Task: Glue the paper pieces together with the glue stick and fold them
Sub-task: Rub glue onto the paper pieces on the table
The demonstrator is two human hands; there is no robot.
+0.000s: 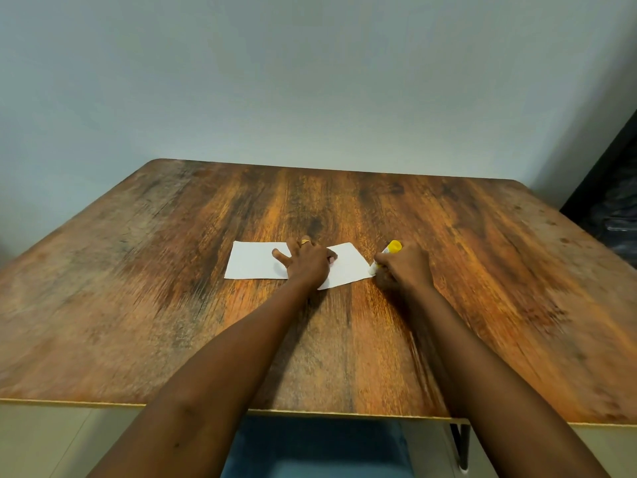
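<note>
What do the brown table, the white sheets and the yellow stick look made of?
Brown table top: wood or printed wood-look laminate; streaky grain, thin pale edge. Two white rectangular sheets: thin matt paper, lying flat. Yellow glue stick: probably smooth plastic, slightly glossy.

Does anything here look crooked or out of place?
Only mildly: the right paper piece lies at an angle to the left paper piece. The left hand rests across both; the right hand holds the glue stick at the angled piece's edge. Nothing looks spilled or torn.
</note>
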